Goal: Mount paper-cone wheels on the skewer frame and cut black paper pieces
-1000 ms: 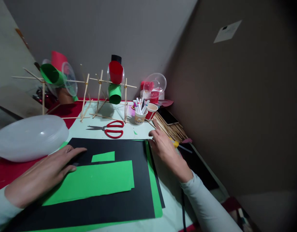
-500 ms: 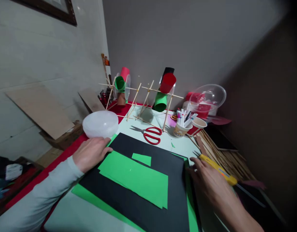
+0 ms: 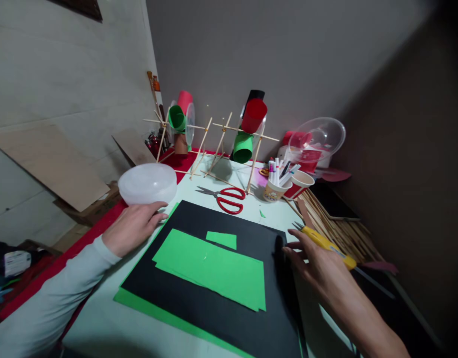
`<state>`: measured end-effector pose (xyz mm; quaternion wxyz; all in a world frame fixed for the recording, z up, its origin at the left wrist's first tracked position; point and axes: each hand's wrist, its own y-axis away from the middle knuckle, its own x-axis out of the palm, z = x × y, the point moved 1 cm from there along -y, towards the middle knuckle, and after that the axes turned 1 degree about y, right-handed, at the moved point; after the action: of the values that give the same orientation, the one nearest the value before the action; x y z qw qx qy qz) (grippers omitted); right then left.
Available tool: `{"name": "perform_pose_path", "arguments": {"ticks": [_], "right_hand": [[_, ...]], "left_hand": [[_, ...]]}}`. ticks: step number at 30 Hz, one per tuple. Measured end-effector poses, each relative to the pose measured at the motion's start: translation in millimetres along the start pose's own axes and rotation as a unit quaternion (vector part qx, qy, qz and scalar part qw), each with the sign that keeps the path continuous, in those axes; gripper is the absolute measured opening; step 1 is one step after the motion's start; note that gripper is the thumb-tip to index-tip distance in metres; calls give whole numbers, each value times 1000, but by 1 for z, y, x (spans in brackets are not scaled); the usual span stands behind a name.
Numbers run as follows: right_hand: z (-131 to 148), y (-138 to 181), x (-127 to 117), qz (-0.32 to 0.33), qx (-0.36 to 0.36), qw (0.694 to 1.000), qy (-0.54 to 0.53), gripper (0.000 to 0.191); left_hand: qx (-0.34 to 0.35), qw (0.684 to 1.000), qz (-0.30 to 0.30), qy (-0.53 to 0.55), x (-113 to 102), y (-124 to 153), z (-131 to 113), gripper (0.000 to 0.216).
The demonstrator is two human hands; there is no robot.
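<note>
A black sheet point(image 3: 184, 219) lies over a green sheet point(image 3: 154, 313), whose edges show along the left and front. On the black sheet rest long green paper pieces point(image 3: 210, 271), stacked slightly out of line, and a small green piece point(image 3: 222, 239). My left hand point(image 3: 134, 226) is open beside the sheets' upper left edge, in front of a translucent white bowl point(image 3: 147, 183). At the right edge of the black sheet is my right hand point(image 3: 314, 261), fingers apart, holding nothing I can see. Behind it lies a yellow-handled tool point(image 3: 325, 243) with thin dark tips.
Red-handled scissors point(image 3: 230, 199) lie beyond the sheets. Farther back stand stick frames point(image 3: 247, 130) with coloured paper tubes point(image 3: 243, 148). At right are a cup of markers point(image 3: 275, 189), a second paper cup point(image 3: 301, 183), a clear plastic lid point(image 3: 318, 139) and wooden strips point(image 3: 325, 219).
The view has shifted slightly. My left hand has come off the sheets to the left. The sheets and green pieces have moved a little right, and the green margin on the right is mostly covered.
</note>
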<state>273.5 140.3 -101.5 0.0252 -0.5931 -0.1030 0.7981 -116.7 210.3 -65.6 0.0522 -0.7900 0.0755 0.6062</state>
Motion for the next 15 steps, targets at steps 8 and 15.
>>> {"name": "perform_pose_path", "arguments": {"ticks": [8,15], "right_hand": [[11,-4,-11,18,8,996,-88,32],[15,-11,-9,38,4,999,-15,33]], "left_hand": [[-7,998,5,65,-1,-1,-4,63],[16,997,-6,72,3,-3,-2,65]]}}
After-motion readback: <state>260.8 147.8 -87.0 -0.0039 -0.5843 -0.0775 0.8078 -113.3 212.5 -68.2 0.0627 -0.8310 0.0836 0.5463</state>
